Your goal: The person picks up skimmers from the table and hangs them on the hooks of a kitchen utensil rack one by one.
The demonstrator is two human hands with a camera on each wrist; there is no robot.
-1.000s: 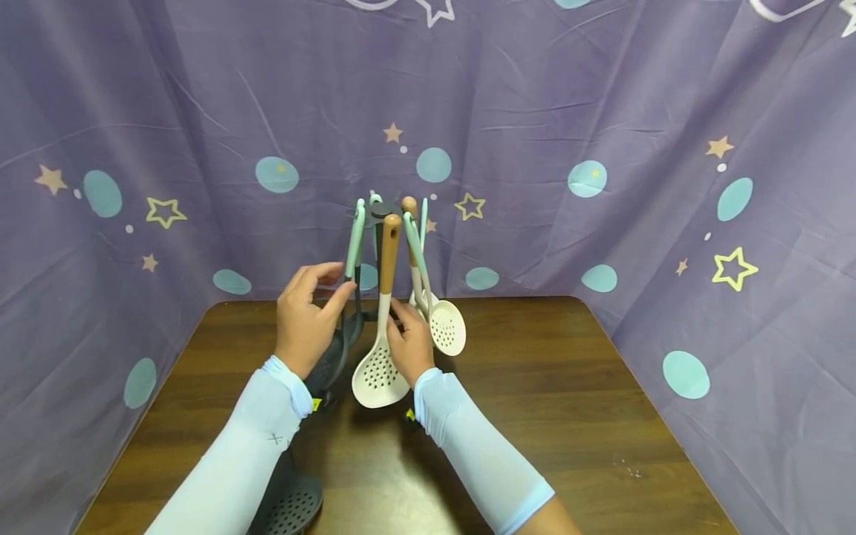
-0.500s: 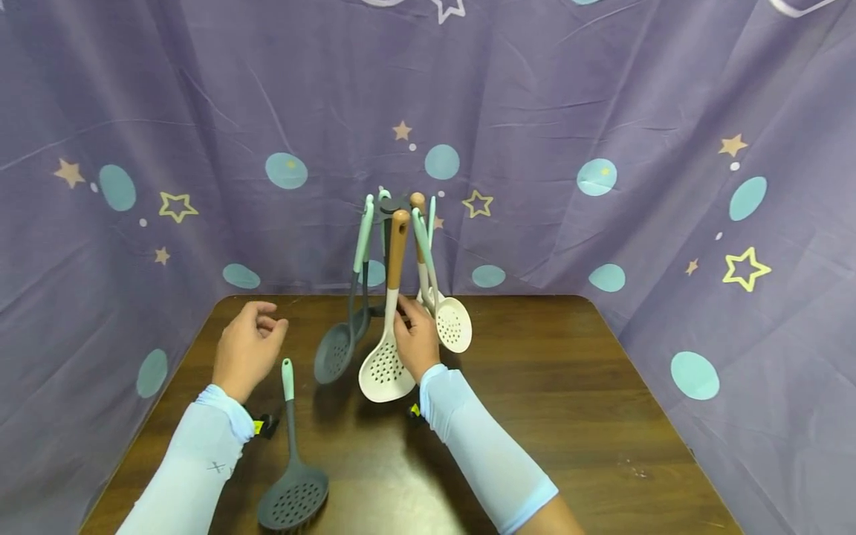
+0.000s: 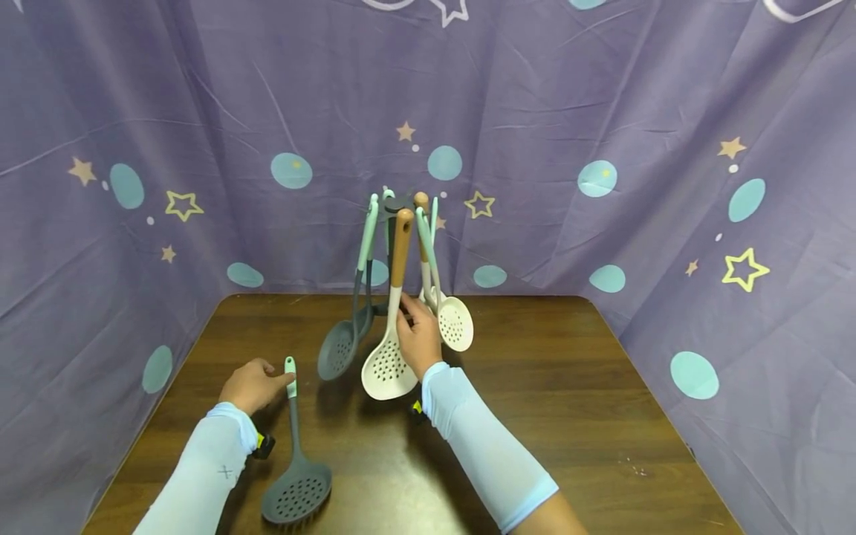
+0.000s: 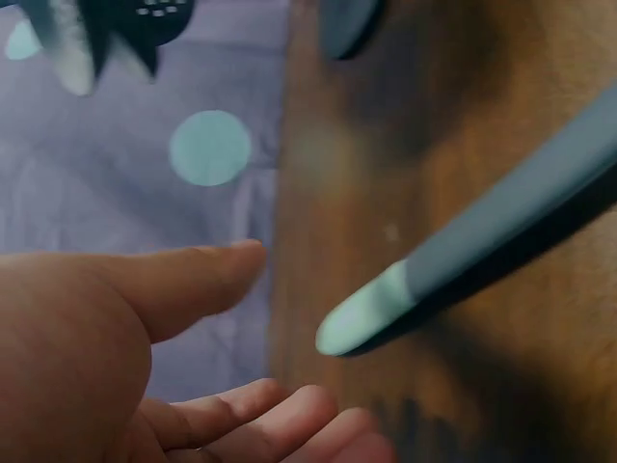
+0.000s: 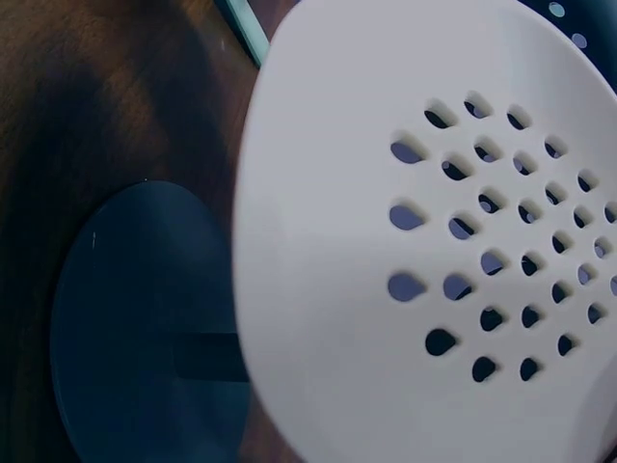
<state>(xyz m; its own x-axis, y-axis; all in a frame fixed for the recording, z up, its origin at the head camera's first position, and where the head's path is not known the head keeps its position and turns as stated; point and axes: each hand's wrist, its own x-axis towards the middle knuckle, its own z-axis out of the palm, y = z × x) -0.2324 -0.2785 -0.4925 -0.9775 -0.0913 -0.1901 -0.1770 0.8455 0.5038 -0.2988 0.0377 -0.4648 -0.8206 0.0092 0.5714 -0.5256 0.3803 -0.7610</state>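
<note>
A grey skimmer [image 3: 296, 464] with a mint handle lies on the table at the left. My left hand [image 3: 250, 388] is at the end of that handle; in the left wrist view its thumb [image 4: 207, 280] and fingers are spread apart, with the mint tip just beyond them. A white skimmer [image 3: 395, 297] with a wooden handle hangs upright from a dark utensil stand [image 3: 400, 202]. My right hand [image 3: 420, 340] reaches in at its neck, fingertips partly hidden behind it; I cannot tell whether it grips the neck or the stand's pole. The right wrist view shows the skimmer's perforated bowl [image 5: 318, 222].
Another grey skimmer [image 3: 336, 353] hangs left of the white one, and a smaller white skimmer [image 3: 456, 325] hangs at the right. The stand's round base [image 5: 135, 309] shows below. A purple curtain [image 3: 535, 111] closes off the table's [image 3: 548, 416] back and sides.
My left hand has left the hanging grey skimmer, moved left and come down to the handle of the skimmer on the table. My right hand has stayed at the white skimmer's neck.
</note>
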